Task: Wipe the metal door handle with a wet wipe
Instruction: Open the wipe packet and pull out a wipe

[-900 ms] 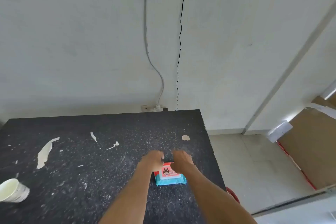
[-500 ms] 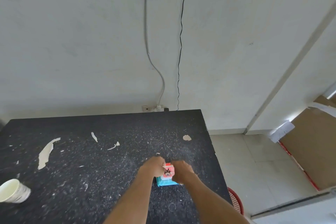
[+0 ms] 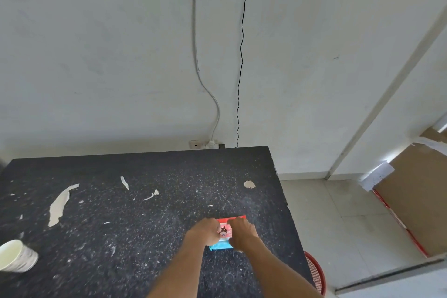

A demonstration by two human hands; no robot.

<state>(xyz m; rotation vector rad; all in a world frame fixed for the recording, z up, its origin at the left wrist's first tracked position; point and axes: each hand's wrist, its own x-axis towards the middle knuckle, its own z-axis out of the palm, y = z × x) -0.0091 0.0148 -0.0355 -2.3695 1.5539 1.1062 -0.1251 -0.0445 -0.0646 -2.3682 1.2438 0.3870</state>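
The wipes pack (image 3: 221, 246) lies on the table (image 3: 145, 225), right of the cup (image 3: 17, 255).

A black speckled tabletop (image 3: 121, 249) carries a red-and-blue wet wipe pack (image 3: 221, 246), a tipped white paper cup (image 3: 17, 256) and pale paint patches (image 3: 59, 203).

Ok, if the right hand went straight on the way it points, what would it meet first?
The right hand grips the wet wipe pack, so that comes first. Beyond it, forward and left, it would probably meet the left hand holding the pack's other side; their depth gap is unclear.
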